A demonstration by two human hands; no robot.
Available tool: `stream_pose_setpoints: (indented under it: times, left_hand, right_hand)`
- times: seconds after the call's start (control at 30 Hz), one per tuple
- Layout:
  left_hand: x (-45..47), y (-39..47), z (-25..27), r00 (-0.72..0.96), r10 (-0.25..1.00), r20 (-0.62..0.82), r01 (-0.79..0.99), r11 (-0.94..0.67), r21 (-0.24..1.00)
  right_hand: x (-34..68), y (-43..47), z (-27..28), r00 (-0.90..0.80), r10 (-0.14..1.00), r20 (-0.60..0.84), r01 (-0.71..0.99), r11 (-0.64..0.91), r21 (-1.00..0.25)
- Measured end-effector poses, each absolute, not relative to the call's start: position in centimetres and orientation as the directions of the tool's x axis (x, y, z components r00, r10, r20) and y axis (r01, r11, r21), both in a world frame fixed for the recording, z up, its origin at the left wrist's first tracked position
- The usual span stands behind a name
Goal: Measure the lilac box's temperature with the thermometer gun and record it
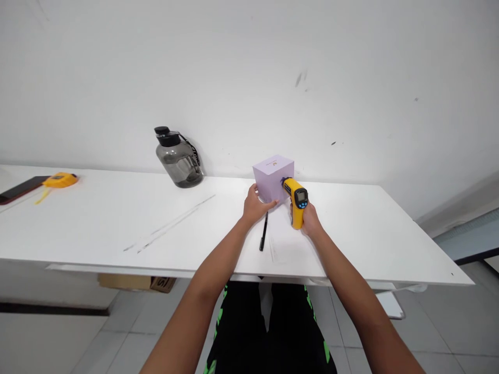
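My left hand grips the lower left corner of a lilac box, with the thumb along the bottom of its front face and the fingers at its left side. The box stands on the white table near the wall and has a small gold mark on top. In my right hand is a yellow and black infrared thermometer, held by its handle. Its nose points at the front of the box, very close to a dark mark there; I cannot tell whether they touch. A black pen lies just below my left hand.
A tinted water bottle with a black lid stands left of the box by the wall. Farther left on the white table lie a yellow tape measure and a dark flat object. A cardboard box shows below the table.
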State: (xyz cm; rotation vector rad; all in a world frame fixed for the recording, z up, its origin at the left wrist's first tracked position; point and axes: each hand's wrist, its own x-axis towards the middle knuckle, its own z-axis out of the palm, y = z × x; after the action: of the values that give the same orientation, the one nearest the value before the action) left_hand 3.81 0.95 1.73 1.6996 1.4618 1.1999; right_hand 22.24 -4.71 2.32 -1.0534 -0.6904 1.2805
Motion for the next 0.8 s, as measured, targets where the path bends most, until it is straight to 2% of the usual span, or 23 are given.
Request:
stream_pose_setpoints:
  times: [0.2, 0.37, 0.8]
  left_hand:
    - [2.4, 2.2, 1.9, -0.213, 0.95, 0.227, 0.597, -0.058, 0.8]
    - [2.3, 2.3, 2.2, -0.22, 0.949, 0.227, 0.668, -0.023, 0.744]
    - [2.7, 2.4, 1.7, -0.206, 0.959, 0.194, 0.67, -0.006, 0.742]
  right_hand:
    - [22.4, -4.5, 2.0, 0.405, 0.909, -0.096, -0.329, 0.047, -0.943]
    - [22.5, -4.7, 2.2, 0.577, 0.817, -0.013, -0.153, 0.093, -0.984]
    - [22.3, -5.5, 2.7, 0.571, 0.821, 0.001, -0.13, 0.092, -0.987]
